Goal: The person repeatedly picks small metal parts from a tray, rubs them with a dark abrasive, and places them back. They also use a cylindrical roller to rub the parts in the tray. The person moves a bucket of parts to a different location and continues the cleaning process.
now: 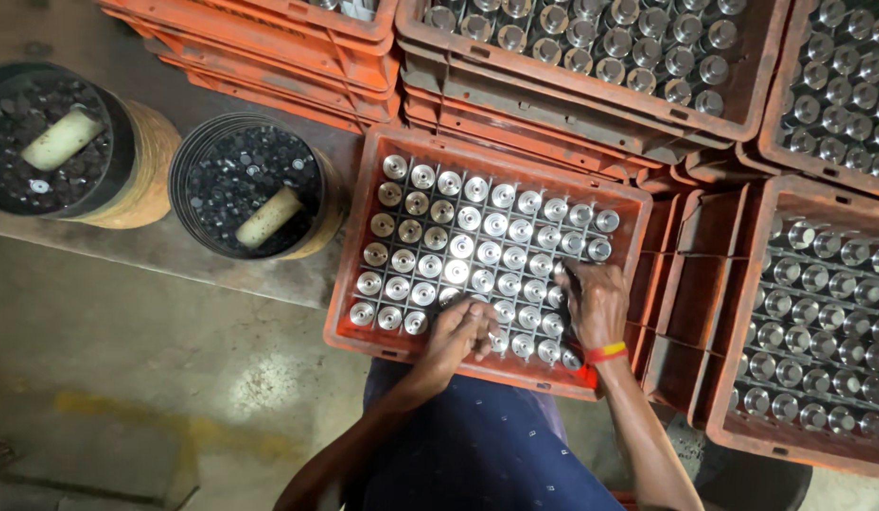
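Head view, left to right:
- Two round black tubs [255,185] of small dark parts stand beside the orange crate [350,284].
- Metal cylinders [458,248] fill its grid, upright, shiny caps up; they look rigid, weighty for their size and slick, best pinched at the cap rim.
- Left hand [461,333]: fingers curled over the near row; whether they grip one, cannot tell.
- Right hand [596,301]: fingers spread flat on the cylinders, holding nothing visible.
- More filled crates [799,312] at right.

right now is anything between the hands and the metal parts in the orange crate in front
Nothing visible does: the left hand and right hand already rest directly on the metal parts inside the orange crate.
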